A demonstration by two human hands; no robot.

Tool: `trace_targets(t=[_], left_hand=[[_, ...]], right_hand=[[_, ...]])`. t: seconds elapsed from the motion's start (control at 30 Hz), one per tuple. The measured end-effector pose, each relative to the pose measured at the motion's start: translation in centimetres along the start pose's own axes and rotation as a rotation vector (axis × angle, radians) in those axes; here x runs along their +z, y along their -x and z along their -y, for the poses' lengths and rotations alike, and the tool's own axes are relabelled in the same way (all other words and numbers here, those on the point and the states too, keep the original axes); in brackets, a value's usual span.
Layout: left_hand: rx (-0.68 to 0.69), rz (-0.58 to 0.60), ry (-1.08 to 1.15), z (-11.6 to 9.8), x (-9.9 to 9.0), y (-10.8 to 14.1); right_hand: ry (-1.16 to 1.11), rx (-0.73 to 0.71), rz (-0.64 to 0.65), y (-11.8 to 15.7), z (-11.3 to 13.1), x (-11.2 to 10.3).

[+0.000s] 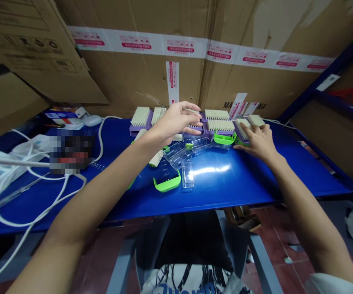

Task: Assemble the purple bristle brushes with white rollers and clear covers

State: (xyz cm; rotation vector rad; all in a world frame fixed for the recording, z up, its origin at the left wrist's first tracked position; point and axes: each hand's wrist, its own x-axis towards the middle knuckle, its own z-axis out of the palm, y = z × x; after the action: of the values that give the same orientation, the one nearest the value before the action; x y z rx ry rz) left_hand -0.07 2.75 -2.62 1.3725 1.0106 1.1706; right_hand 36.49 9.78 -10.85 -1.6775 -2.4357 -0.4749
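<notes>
A row of purple blocks with cream bristles stands along the back of the blue table. Over the middle of that row hovers my left hand, fingers apart and holding nothing. At the right end, my right hand has its fingers around a bristled block. Clear plastic pieces lie in the middle, with a green curved part beside them. Another green part rests in front of the blocks. A cream piece with a green end lies below my left wrist.
White cables tangle over the left side of the table. A white mouse and small boxes sit at the back left. Cardboard walls the back, and a chair is below.
</notes>
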Motion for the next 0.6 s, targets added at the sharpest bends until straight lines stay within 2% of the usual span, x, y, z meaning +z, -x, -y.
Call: trace_targets(t=[0.13,0.3,0.43,0.6], left_hand=[[0.004,-0.015,-0.011,-0.2,-0.6,-0.3],[0.009,-0.033,-0.027,-0.4,-0.8,-0.4],[0.008,-0.047,-0.045,-0.3,-0.8,-0.4],[0.04,-0.04,-0.052,-0.2,-1.1,-0.5]], right_hand=[[0.015,-0.095,0.112,-2.0,-2.9,0.1],[-0.028,-0.08,0.09,-4.4,-2.5,-0.1],[-0.237,0.028,0.033,-4.0,-3.2,0.1],[-0.51,0.259,-0.038,-2.7,-7.2,1.4]])
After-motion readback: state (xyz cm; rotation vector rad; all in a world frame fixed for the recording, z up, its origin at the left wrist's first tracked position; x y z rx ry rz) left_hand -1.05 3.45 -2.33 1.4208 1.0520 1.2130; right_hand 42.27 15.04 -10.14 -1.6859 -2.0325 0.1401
